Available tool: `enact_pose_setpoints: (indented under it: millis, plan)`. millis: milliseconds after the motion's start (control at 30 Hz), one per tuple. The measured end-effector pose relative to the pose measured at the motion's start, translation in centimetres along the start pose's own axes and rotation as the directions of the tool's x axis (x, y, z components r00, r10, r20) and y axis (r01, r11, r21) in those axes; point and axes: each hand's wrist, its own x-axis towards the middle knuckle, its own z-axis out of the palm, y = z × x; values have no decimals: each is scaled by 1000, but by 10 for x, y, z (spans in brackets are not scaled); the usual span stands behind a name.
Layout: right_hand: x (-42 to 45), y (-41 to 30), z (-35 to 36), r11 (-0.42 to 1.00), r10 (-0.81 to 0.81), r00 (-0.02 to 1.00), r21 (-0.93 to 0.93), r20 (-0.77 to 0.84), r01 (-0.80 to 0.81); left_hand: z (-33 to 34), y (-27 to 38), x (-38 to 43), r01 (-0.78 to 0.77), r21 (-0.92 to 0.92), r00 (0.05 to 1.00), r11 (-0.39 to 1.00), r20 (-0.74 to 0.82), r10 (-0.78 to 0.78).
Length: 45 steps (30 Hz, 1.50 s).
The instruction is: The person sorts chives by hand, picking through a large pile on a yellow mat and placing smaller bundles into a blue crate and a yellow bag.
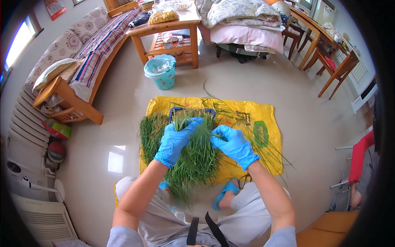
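My left hand (179,139), in a blue disposable glove, grips a bunch of green chives (180,122) with the stem ends upward. Their leaves hang toward my feet. Beside it, my right hand (231,140), also gloved, pinches a few thin strands (219,136) between thumb and fingers. Below both hands lies a large pile of chives (202,151), partly in front of a dark blue basket or tray (176,109) whose rim shows at the back. All of this rests on a flattened yellow woven sack (268,114) that bears printing. Loose strands are scattered over the sack's right side.
A turquoise lined bin (165,81) stands beyond the sack, before a wooden table (195,46). A wooden sofa (92,108) is at left, near a basketball (56,152). Slippered feet (226,196) flank the pile. At far right, a person's red sleeve (361,157) shows.
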Motion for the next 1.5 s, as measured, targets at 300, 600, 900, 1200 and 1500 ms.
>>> enact_pose_setpoints:
  millis: [300, 600, 900, 1200, 1500]
  plan:
    - [0, -12, 11, 993, -14, 1000, 121, -5, 14, -1, -5, -7, -70, -165, 991, 984, 102, 88]
    - [-4, -24, 9, 1000, 21, 1000, -15, 11, -21, 5, -3, -12, -47, -122, 970, 991, 229, 75]
    - [-8, -19, 4, 938, -118, 989, -338, -89, 82, 4, -16, 1, -264, 62, 941, 962, 237, 243]
    - [-9, -14, 2, 903, -262, 958, -382, -120, 199, 0, -4, -4, 150, -13, 933, 989, 334, -137]
    - [-9, -12, -6, 832, -338, 936, -494, -95, 251, 0, 0, -5, 163, 34, 922, 986, 351, -164]
